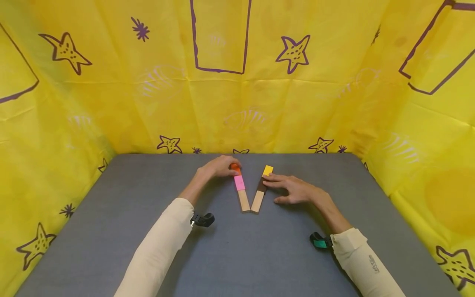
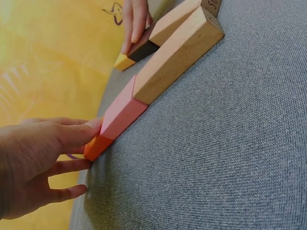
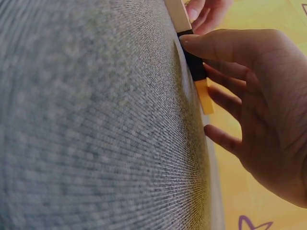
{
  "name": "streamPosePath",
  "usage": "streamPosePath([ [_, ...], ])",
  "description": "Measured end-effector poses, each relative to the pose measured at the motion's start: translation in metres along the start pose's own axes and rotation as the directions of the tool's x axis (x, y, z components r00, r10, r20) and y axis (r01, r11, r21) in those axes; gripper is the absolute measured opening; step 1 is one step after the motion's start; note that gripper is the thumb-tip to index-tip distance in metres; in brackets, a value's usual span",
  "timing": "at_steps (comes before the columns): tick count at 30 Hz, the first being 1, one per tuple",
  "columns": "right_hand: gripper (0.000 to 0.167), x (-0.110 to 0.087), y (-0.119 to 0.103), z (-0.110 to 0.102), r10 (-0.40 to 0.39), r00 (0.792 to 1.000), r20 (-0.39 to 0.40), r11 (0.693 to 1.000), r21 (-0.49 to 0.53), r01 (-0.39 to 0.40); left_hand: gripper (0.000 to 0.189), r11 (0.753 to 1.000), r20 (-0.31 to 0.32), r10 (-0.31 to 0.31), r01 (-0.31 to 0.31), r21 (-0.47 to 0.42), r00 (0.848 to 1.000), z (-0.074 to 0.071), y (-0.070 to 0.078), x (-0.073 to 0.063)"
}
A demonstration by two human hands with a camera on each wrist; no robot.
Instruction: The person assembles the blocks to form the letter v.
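Two rows of blocks form a V on the grey table. The left row has an orange block [image 1: 235, 168] at its far end, a pink block [image 1: 239, 182], then a plain wooden block [image 1: 243, 201]. In the right row a yellow block [image 1: 268, 170] leads to a dark brown block [image 1: 261, 185] and another wooden block [image 1: 257, 201]. My left hand [image 1: 221, 166] pinches the orange block between thumb and fingers. Fairly straight fingers of my right hand [image 1: 297, 189] touch the right row near the yellow and brown blocks, its thumb apart from them in the head view.
The grey cloth-covered table [image 1: 237, 255] spreads around the blocks. Yellow curtains [image 1: 237, 111] with starfish drawings enclose its back and sides. A black strap hangs below each wrist.
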State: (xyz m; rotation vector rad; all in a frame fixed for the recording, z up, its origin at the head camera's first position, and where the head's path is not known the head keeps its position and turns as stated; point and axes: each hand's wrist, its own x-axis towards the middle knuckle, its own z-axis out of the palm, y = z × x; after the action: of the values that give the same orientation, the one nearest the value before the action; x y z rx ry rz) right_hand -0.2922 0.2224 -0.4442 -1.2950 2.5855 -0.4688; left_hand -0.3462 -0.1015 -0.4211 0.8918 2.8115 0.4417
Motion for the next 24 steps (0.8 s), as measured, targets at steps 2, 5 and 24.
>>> streamPosePath([
  [2, 0.068, -0.001, 0.0, 0.0, 0.003, 1.0, 0.002, 1.0, 0.006, -0.004, 0.036, 1.0, 0.0, 0.0, 0.0, -0.005, 1.0, 0.001, 0.001, 0.0],
  [5, 0.068, -0.001, 0.0, 0.0, 0.002, 1.0, 0.009, 1.0, 0.003, -0.002, 0.036, 1.0, 0.008, 0.005, -0.005, -0.004, 1.0, 0.002, 0.001, 0.0],
  [24, 0.069, 0.001, 0.002, -0.014, -0.03, 0.996, -0.082, 0.991, -0.135, 0.019, 0.044, 0.999, -0.001, 0.024, -0.024, -0.023, 1.0, 0.001, 0.001, -0.009],
])
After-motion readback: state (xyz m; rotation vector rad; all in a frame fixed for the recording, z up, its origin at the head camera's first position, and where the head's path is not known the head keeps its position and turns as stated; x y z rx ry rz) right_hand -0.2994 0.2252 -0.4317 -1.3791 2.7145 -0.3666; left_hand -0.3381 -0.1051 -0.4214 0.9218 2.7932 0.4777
